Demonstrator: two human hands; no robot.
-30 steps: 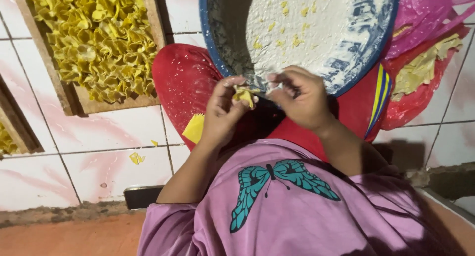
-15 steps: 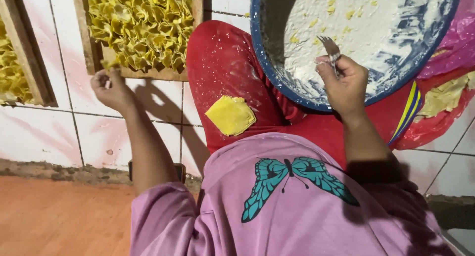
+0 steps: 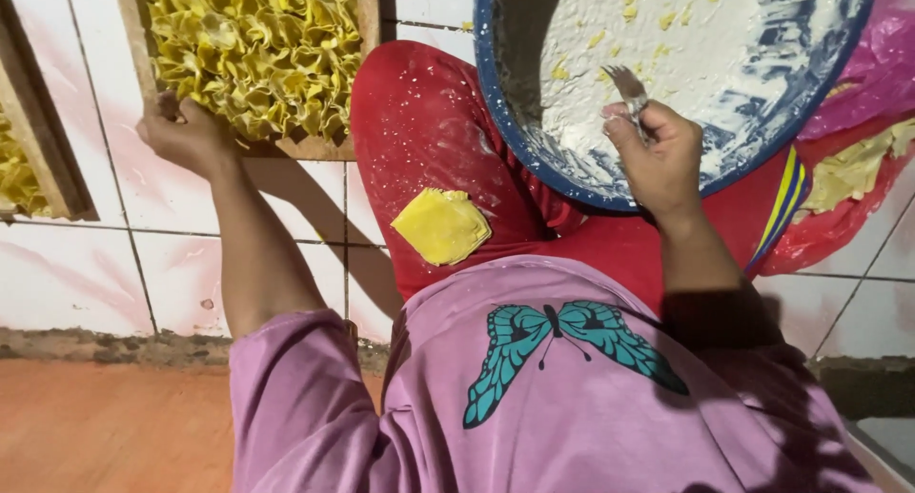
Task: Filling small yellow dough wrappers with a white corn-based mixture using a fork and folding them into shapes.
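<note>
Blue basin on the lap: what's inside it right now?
The blue basin holds a white floury coating and a few yellow scraps. The right hand holds a fork over it. The hand covers part of the basin's floor; its far side is out of frame.

Upper centre: the blue-rimmed floured basin (image 3: 534, 160) is running off the top and right edges. Upper left: the wooden tray (image 3: 324, 148) of folded yellow dough pieces (image 3: 257, 45) is being cut off by the top edge; a second tray (image 3: 38, 140) is leaving the left edge. The right hand (image 3: 658, 160) is covering the handle of the fork (image 3: 624, 85), only the tines showing. The left hand (image 3: 186, 131) is hiding its fingertips at the tray's corner; whether they are gripping anything cannot be told. Right edge: the red and pink bags (image 3: 858, 169) are being cropped.
</note>
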